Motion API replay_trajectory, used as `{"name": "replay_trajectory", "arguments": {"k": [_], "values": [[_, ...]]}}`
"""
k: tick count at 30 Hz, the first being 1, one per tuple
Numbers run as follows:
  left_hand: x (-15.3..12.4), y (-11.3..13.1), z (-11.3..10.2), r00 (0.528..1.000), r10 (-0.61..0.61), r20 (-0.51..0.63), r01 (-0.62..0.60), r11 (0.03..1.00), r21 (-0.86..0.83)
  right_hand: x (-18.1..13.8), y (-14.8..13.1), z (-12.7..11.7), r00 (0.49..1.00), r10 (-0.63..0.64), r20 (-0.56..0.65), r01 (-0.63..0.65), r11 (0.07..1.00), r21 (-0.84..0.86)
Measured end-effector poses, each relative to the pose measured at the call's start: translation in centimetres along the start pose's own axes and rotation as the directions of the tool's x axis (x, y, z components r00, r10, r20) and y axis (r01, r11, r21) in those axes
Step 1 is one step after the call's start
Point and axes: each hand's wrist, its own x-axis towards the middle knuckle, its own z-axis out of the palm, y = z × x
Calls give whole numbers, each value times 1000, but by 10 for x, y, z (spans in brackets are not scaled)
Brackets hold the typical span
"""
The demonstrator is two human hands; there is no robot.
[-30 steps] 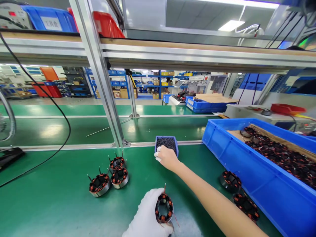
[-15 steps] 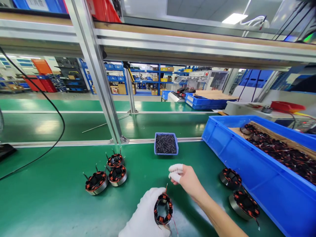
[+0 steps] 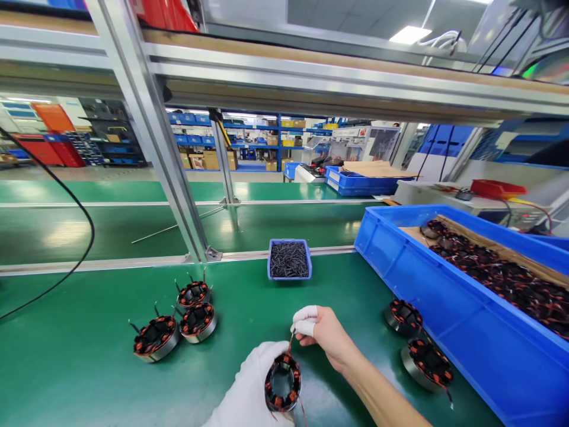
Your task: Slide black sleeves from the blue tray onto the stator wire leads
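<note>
My left hand (image 3: 249, 385), in a white glove, is wrapped round a motor stator (image 3: 283, 382) with copper windings and black insulation. The stator is tipped so that its open ring faces me. A thin wire lead (image 3: 290, 343) stands up from its top edge. My right hand (image 3: 326, 335), with white finger cots on its fingertips, pinches at the upper end of this lead; whether a small sleeve is also between the fingers is hidden. Beyond both hands is a small blue tray (image 3: 290, 279) of short black tubes.
Three stators (image 3: 198, 321) sit in a group at left on the green bench. Two more stators (image 3: 427, 365) are at right beside a large blue bin (image 3: 427, 308) filled with stators. A metal post (image 3: 155, 136) rises behind, under an overhead shelf beam (image 3: 311, 74).
My right hand has closed in on the stator's wire lead, its fingertips now at the lead's end. My left hand still holds the stator. The whole view has shifted slightly.
</note>
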Motion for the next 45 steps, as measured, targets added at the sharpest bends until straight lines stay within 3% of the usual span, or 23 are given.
{"name": "replay_trajectory", "arguments": {"k": [15, 22, 45], "values": [[-1, -1, 0, 1000, -10, 9, 11, 1000, -21, 0, 1, -1, 999, 33, 43, -38, 993, 108], [-1, -3, 1, 1000, 1, 5, -1, 999, -39, -1, 0, 0, 1000, -14, 18, 12, 998, 59], [-3, -4, 3, 999, 34, -3, -34, 999, -38, 1, -2, -7, 989, 21, 149, -40, 991, 129]]}}
